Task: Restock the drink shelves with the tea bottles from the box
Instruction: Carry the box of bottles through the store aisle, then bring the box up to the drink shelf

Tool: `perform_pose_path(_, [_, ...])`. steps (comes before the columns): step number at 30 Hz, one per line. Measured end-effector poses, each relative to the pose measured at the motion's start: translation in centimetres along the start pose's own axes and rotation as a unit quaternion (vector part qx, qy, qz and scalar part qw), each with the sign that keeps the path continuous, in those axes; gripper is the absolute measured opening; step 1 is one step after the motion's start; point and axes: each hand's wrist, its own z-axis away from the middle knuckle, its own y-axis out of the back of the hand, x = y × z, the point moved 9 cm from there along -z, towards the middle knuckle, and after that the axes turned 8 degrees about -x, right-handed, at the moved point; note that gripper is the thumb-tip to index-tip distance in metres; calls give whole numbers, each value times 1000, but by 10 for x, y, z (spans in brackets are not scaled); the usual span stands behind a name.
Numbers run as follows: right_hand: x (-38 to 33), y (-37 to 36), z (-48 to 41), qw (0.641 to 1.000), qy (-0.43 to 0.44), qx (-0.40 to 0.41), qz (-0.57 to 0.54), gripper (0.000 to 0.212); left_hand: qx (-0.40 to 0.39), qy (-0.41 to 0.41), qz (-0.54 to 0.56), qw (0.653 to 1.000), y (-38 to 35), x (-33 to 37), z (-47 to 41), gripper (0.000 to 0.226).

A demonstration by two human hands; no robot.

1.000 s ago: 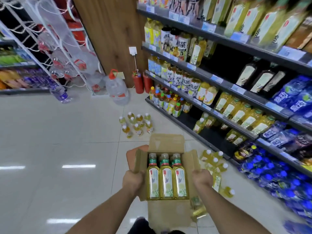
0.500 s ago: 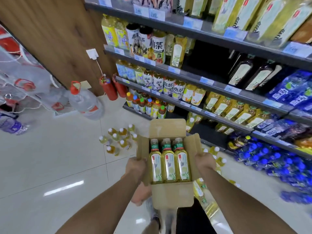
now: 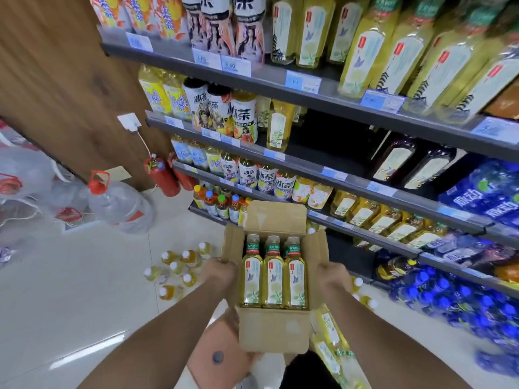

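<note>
I hold an open cardboard box (image 3: 273, 329) in front of me, above the floor. Three yellow tea bottles (image 3: 273, 279) with green-banded necks stand in a row inside it. My left hand (image 3: 220, 273) grips the box's left wall and my right hand (image 3: 332, 279) grips its right wall. The drink shelves (image 3: 337, 167) rise just beyond the box to the right, stocked with tea bottles. A dark gap (image 3: 331, 136) shows on the second shelf beside a lone yellow tea bottle (image 3: 279, 126).
Several small yellow bottles (image 3: 179, 269) stand on the white floor to the left. More lie by my right leg (image 3: 334, 338). A large water jug (image 3: 120, 203) and red fire extinguishers (image 3: 165, 176) sit near the wooden wall. Blue bottles (image 3: 477, 307) fill the low shelves at right.
I have carried the box closer to the shelves and raised it. The view has tilted up, so higher shelves show and the floor bottles have dropped back to the left.
</note>
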Motion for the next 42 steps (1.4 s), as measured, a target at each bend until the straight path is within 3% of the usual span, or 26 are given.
perform_pose_path(10, [-9, -65, -131, 997, -60, 11, 47, 37, -12, 89, 21, 996, -68, -33, -154, 22])
perform_pose_path(20, [57, -191, -283, 992, -120, 22, 34, 43, -27, 114, -62, 991, -144, -90, -329, 21])
perform_pose_path(26, [82, -237, -339, 993, -111, 17, 26, 40, -44, 89, -85, 991, -178, -110, -394, 10])
perform_pose_path(38, [106, -257, -397, 994, -99, 36, 19, 40, -59, 73, -134, 987, -210, -116, -465, 18])
perform_pose_path(42, [111, -264, -392, 994, -109, 16, 25, 41, -65, 46, -207, 975, -210, -121, -462, 24])
